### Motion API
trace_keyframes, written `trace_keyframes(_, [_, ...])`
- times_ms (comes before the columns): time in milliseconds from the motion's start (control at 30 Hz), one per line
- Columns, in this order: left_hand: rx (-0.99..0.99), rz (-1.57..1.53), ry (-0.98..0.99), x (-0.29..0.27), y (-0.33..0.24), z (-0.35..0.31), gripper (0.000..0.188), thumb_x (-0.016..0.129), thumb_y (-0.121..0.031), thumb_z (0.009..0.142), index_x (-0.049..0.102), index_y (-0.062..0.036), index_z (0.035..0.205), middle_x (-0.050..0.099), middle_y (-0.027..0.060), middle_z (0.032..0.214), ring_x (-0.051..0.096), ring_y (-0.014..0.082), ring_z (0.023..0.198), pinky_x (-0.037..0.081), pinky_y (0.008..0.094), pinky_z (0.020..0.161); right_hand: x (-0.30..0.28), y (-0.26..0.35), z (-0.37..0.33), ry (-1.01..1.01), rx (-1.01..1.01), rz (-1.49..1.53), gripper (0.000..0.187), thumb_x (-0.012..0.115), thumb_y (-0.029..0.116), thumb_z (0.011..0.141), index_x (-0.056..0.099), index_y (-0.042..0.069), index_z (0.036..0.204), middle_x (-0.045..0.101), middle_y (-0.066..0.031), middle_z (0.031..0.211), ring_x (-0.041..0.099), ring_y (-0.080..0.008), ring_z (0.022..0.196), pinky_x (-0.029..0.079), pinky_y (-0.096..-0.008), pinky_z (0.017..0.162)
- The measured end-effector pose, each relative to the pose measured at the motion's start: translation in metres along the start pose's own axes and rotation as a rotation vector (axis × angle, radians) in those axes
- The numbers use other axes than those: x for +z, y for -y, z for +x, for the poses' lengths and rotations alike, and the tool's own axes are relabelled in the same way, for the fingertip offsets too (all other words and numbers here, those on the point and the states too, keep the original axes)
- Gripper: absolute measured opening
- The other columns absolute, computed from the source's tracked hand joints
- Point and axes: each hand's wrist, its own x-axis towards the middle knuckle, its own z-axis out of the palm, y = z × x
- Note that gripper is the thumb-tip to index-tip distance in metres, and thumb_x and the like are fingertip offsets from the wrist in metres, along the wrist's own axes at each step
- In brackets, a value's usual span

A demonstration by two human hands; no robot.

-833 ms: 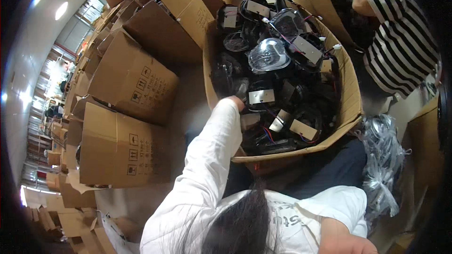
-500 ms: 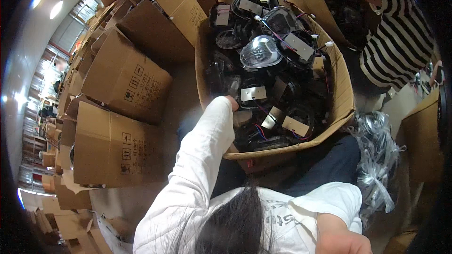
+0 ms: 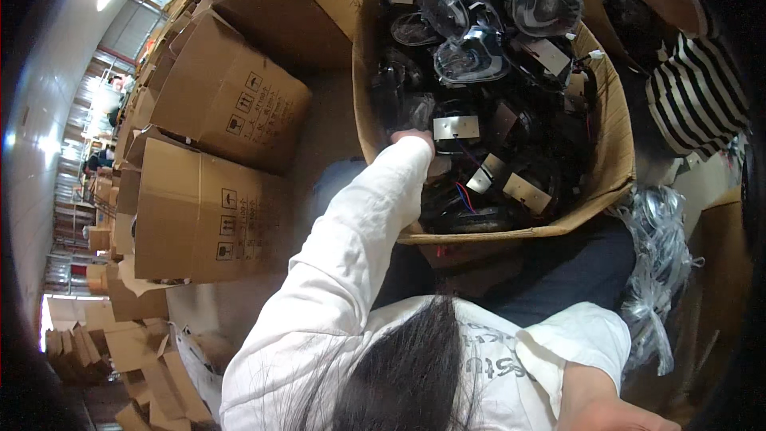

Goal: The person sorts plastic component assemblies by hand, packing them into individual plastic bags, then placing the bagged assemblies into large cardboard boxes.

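My left hand (image 3: 412, 140) reaches over the near left wall of a large open cardboard box (image 3: 618, 132), beside a small clear plastic-looking piece (image 3: 419, 110). Its fingers are hidden among dark parts, so any grip cannot be made out. Black lamp-like units with metal plates, such as one bearing a silver plate (image 3: 456, 128), and red and blue wires fill the box. On top lie clear-fronted units (image 3: 546, 0), another clear one (image 3: 441, 4) and a third clear unit (image 3: 472, 56). My right hand (image 3: 618, 417) is at the lower right edge, away from the box, its fingers cut off.
Printed cardboard boxes (image 3: 215, 215) stand in a row on the left. Crumpled clear plastic bags (image 3: 654, 271) lie by my right leg. At upper right a person in a striped top (image 3: 698, 96) is close to the box. Flattened cardboard (image 3: 148, 359) lies lower left.
Two clear-fronted units now lie on top of the pile; a moment ago the person at upper right had clear units in hand. The whole view has shifted. My left hand stays near the box's left wall.
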Motion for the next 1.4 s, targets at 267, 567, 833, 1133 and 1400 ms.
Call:
trace_keyframes(267, [-0.759, -0.924, -0.077, 0.013, 0.000, 0.015, 0.069, 0.068, -0.047, 0.095, 0.050, -0.0063, 0.148, 0.060, 0.0169, 0.145, 0.061, 0.0324, 0.130, 0.047, 0.0415, 0.107, 0.013, 0.001, -0.003, -0.011, -0.010, 0.081, 0.009, 0.054, 0.006, 0.098, 0.050, 0.003, 0.107, 0.045, -0.0010, 0.094, 0.046, -0.0132, 0.087, 0.040, -0.0279, 0.071])
trace_keyframes(567, [0.114, 0.644, 0.527, 0.019, -0.044, 0.000, 0.051, 0.060, -0.046, 0.100, 0.053, -0.0351, 0.150, 0.051, -0.0069, 0.156, 0.048, 0.0218, 0.143, 0.035, 0.0465, 0.117, 0.028, -0.002, 0.006, 0.122, -0.090, 0.109, 0.009, 0.055, 0.006, 0.098, 0.051, 0.004, 0.106, 0.046, -0.0006, 0.094, 0.047, -0.0129, 0.088, 0.040, -0.0277, 0.072])
trace_keyframes(833, [-0.110, 0.490, 0.466, 0.001, -0.046, -0.007, 0.049, 0.059, -0.044, 0.101, 0.055, -0.0295, 0.148, 0.058, -0.0039, 0.148, 0.054, 0.0211, 0.138, 0.040, 0.0476, 0.114, 0.060, 0.010, 0.007, 0.124, -0.109, 0.158, 0.008, 0.055, 0.004, 0.097, 0.050, 0.006, 0.103, 0.046, 0.0010, 0.094, 0.047, -0.0117, 0.087, 0.039, -0.0269, 0.070])
trace_keyframes(1133, [-0.213, 0.264, 0.368, 0.000, -0.030, -0.001, 0.032, 0.063, -0.023, 0.101, 0.067, -0.0204, 0.133, 0.067, 0.0030, 0.133, 0.061, 0.0145, 0.127, 0.047, 0.0391, 0.106, 0.089, -0.006, -0.003, 0.022, -0.075, 0.455, 0.011, 0.055, 0.000, 0.094, 0.049, 0.009, 0.097, 0.042, 0.0036, 0.090, 0.043, -0.0089, 0.079, 0.037, -0.0249, 0.063])
trace_keyframes(1400, [-0.426, 0.280, 0.509, 0.062, 0.017, 0.053, 0.037, 0.062, -0.027, 0.101, 0.066, -0.0197, 0.136, 0.064, 0.0010, 0.141, 0.062, 0.0144, 0.126, 0.048, 0.0391, 0.105, -0.040, 0.020, -0.044, 0.066, 0.061, 1.107, 0.010, 0.054, -0.001, 0.093, 0.051, 0.009, 0.093, 0.043, 0.0044, 0.088, 0.043, -0.0080, 0.075, 0.036, -0.0236, 0.060])
